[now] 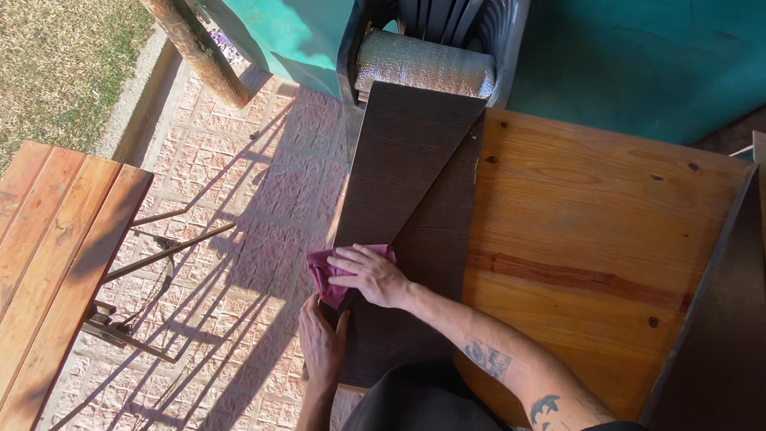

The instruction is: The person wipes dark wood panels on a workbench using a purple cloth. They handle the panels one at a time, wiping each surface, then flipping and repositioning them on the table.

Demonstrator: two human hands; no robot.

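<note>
The head view is being filled, at far left, by a slatted wooden bench (56, 239) standing on the patterned paving (239, 207), well apart from the work. Further right, the left hand (321, 343) is being held against the near left edge of a dark brown board (399, 160), seemingly so that the board is kept from sliding; its fingers are curled at the edge, though whether they are truly gripping it cannot be told from this angle. Just above it, a magenta cloth (325, 275) is being pressed flat onto the board by the right hand (371, 275), the fingers spread open over the cloth rather than clenched around it, as is suited to wiping. The cloth is lying under and slightly to the left of that hand, at the board's left edge, with its corner reaching towards the left hand below. The board is being laid lengthwise along the left side of a pale wooden table (590, 239), its far end resting by a silver foil-covered roll (423, 72) on a dark plastic chair (479, 24). At far right, another dark panel (718, 335) is lying across the table's corner.
</note>
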